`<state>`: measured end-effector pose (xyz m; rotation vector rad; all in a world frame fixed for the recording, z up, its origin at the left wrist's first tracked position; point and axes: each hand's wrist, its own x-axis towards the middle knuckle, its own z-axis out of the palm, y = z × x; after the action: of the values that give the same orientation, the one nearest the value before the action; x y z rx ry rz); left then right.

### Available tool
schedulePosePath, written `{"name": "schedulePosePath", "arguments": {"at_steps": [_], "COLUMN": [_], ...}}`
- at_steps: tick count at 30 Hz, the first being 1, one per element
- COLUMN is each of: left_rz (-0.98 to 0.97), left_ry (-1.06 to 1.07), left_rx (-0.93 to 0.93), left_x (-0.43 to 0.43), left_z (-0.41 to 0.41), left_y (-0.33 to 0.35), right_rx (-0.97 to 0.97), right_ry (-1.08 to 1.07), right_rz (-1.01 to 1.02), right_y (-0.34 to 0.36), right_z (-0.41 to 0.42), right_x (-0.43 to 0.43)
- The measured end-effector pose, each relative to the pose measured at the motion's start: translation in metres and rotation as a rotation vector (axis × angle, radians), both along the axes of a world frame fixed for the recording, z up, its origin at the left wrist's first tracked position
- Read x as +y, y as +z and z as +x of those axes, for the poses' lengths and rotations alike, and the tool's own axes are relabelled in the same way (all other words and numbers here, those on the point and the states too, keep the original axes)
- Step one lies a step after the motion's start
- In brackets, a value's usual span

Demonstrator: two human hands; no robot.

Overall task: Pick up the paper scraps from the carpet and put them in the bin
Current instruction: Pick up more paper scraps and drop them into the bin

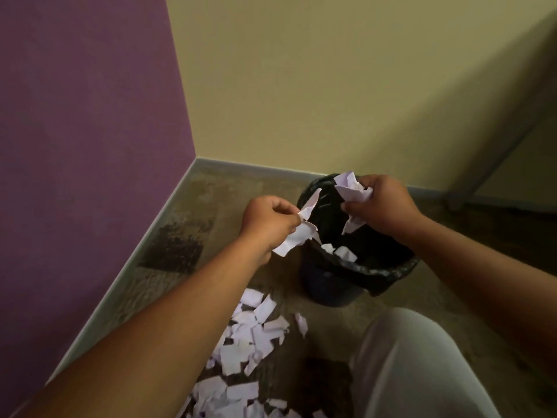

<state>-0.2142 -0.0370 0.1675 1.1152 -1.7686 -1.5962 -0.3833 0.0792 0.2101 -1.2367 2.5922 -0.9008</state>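
A dark bin lined with a black bag stands on the carpet in the corner, with a few white scraps inside. My left hand pinches a bunch of white paper scraps just left of the bin's rim. My right hand grips another crumpled bunch of scraps above the bin's opening. Several more paper scraps lie in a heap on the carpet below my left forearm.
A purple wall rises on the left and a yellow wall behind the bin, both with a grey skirting. My knee in light trousers fills the lower right. A dark patch marks the brown carpet by the left wall.
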Motion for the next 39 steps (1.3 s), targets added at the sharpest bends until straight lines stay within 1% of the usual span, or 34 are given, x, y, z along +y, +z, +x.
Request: {"name": "schedulePosePath", "arguments": {"at_steps": [2, 7, 9, 11, 13, 15, 17, 21, 24, 27, 29, 31, 33, 35, 37, 39], "left_rz": [0.033, 0.185, 0.212, 0.204, 0.171, 0.121, 0.09, 0.042, -0.023, -0.057, -0.074, -0.058, -0.037, -0.024, -0.028, -0.009], "left_ry": [-0.019, -0.043, -0.063, -0.1, -0.143, -0.188, -0.19, -0.041, 0.022, 0.041, 0.03, -0.042, -0.146, -0.211, -0.256, -0.285], "left_rx": [0.022, 0.117, 0.13, 0.078, 0.003, -0.049, -0.057, -0.024, -0.046, -0.145, -0.293, -0.441, -0.571, -0.666, -0.756, -0.831], "left_x": [0.006, 0.017, 0.019, 0.02, 0.017, 0.015, 0.015, 0.011, 0.001, -0.009, -0.012, -0.011, -0.006, 0.001, 0.008, 0.012], "left_z": [-0.029, -0.093, -0.11, -0.118, -0.119, -0.112, -0.103, -0.075, -0.047, -0.016, 0.006, 0.028, 0.052, 0.077, 0.101, 0.123], "left_y": [0.004, 0.006, 0.003, 0.0, -0.006, -0.011, -0.016, -0.029, -0.045, -0.071, -0.096, -0.127, -0.155, -0.179, -0.203, -0.222], "right_rx": [-0.009, 0.021, -0.016, -0.095, -0.147, -0.111, -0.097, -0.137, -0.143, -0.169, -0.203, -0.243, -0.301, -0.387, -0.429, -0.39], "right_ry": [-0.022, -0.091, -0.1, -0.086, -0.059, -0.04, -0.022, -0.021, -0.022, 0.011, 0.064, 0.137, 0.222, 0.337, 0.483, 0.643], "right_rz": [-0.003, 0.029, 0.058, 0.097, 0.124, 0.147, 0.165, 0.162, 0.11, 0.031, -0.042, -0.111, -0.137, -0.07, 0.126, 0.352], "right_y": [0.002, -0.005, -0.009, -0.014, -0.021, -0.028, -0.035, -0.043, -0.042, -0.037, -0.033, -0.032, -0.042, -0.066, -0.103, -0.147], "right_z": [-0.022, -0.058, -0.067, -0.073, -0.077, -0.082, -0.086, -0.087, -0.085, -0.073, -0.055, -0.029, 0.006, 0.045, 0.086, 0.127], "right_x": [0.002, 0.005, 0.005, 0.008, 0.011, 0.015, 0.016, 0.013, 0.006, -0.004, -0.012, -0.021, -0.028, -0.035, -0.036, -0.031]}}
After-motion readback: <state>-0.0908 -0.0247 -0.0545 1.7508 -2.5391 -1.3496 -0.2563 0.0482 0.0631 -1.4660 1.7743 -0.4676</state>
